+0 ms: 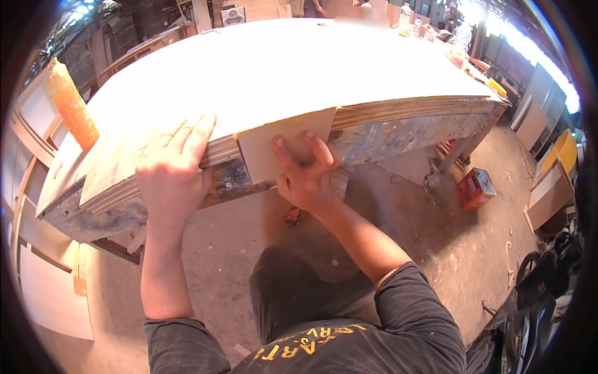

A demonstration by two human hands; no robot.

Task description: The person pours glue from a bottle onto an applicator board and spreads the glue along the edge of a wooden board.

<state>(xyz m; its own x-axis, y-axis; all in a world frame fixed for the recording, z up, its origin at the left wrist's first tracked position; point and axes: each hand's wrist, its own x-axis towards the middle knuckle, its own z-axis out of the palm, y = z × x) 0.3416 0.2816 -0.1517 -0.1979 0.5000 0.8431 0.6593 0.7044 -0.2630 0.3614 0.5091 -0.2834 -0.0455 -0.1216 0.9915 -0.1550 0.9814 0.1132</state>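
A large pale sheet (268, 68), washed out by glare, lies on a worn workbench (398, 137), over layered wooden edges (411, 111). My left hand (176, 165) rests on the near edge with its fingers stretched over the top and the thumb down at the side. Against the front edge, a flat rectangular piece (258, 153) hangs upright, its top at the sheet's edge. My right hand (306, 168) presses that piece with bent fingertips from the front; its thumb is partly hidden.
An orange roll (73, 106) stands at the bench's left end. Bottles (405, 19) are at the far right of the bench. A red tin (476, 189) sits on the floor at right, with boards (551, 193) beyond. Part of another person (314, 7) shows at the back.
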